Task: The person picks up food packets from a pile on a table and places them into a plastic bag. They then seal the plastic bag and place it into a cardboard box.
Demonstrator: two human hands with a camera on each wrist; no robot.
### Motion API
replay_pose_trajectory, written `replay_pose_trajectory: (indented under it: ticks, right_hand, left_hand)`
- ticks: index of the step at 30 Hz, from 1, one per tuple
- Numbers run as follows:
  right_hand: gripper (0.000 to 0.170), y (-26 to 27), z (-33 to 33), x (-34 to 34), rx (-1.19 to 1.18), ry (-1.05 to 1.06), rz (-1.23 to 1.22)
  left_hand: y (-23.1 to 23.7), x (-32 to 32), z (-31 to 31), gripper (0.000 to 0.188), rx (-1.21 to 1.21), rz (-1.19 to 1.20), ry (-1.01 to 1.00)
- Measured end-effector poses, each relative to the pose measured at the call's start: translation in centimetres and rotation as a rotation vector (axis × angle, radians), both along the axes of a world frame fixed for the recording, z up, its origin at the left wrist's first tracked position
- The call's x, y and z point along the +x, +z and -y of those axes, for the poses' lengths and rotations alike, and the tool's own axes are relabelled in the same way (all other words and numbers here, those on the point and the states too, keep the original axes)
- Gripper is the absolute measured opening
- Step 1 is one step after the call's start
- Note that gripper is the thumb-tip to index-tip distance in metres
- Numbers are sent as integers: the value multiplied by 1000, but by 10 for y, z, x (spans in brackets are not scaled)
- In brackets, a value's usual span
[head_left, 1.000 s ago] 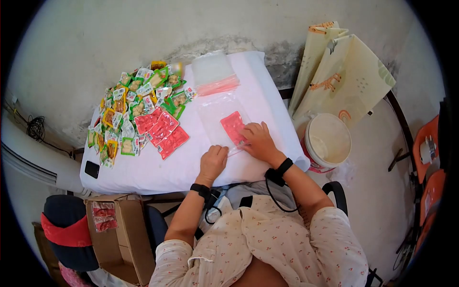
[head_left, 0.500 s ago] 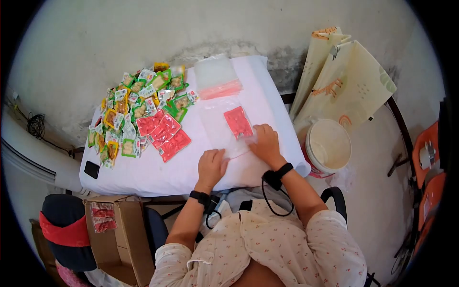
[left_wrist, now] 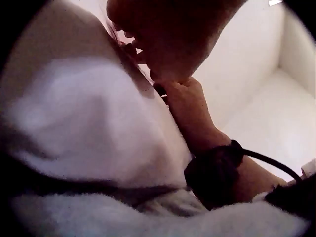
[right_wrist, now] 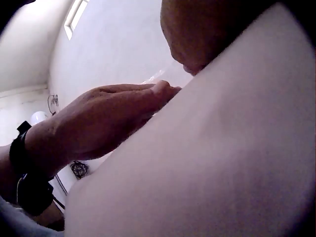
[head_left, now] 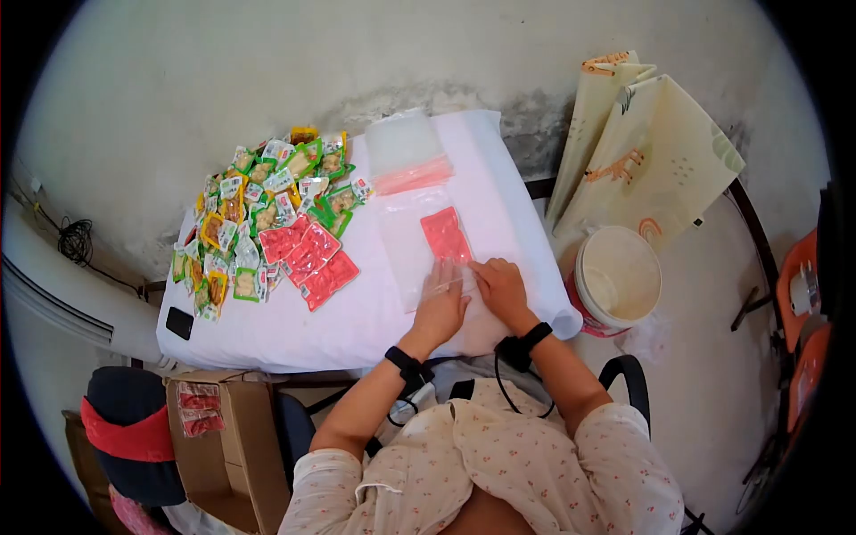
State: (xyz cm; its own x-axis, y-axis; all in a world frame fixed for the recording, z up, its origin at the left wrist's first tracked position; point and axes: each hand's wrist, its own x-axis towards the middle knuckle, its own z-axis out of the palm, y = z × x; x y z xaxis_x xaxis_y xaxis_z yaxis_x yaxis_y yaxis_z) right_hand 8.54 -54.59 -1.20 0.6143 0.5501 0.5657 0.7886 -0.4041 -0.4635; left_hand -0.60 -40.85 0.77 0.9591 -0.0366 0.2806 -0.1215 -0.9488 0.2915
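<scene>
A clear plastic bag (head_left: 403,259) lies flat on the white-covered table, with a red packet (head_left: 446,234) inside or on its right part; which one I cannot tell. My left hand (head_left: 440,305) rests on the bag's near part, fingers extended, tips just below the packet. Beside it my right hand (head_left: 503,290) touches the bag's near right edge, fingers partly bent. In the left wrist view the right hand (left_wrist: 190,111) is beyond the left hand (left_wrist: 173,39). The right wrist view shows the left hand (right_wrist: 98,118) laid flat, and the right hand (right_wrist: 202,29) close by.
Several red packets (head_left: 312,252) lie left of the bag, beside a heap of green and yellow packets (head_left: 259,201). A stack of clear bags (head_left: 403,147) is at the back. A phone (head_left: 179,323) lies front left; a bucket (head_left: 618,276) stands right, a cardboard box (head_left: 245,446) below left.
My left hand has moved right from the bag's near left corner onto its near part, fingers straightened. My right hand has come off the red packet and moved slightly toward me.
</scene>
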Motion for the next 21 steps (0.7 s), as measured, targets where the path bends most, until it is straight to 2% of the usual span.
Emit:
replay_pose_trajectory:
  ticks: [13, 15, 21]
  right_hand:
    - [21, -2, 0, -1, 55, -10, 37]
    - [23, -3, 1, 0, 69, -1, 41]
    - [24, -3, 1, -1, 57, -4, 22]
  left_hand:
    - [-14, 40, -21, 59, -26, -17, -5]
    - [-15, 47, -22, 61, 8, -108, 56]
    - [-23, 58, -24, 60, 71, -120, 111]
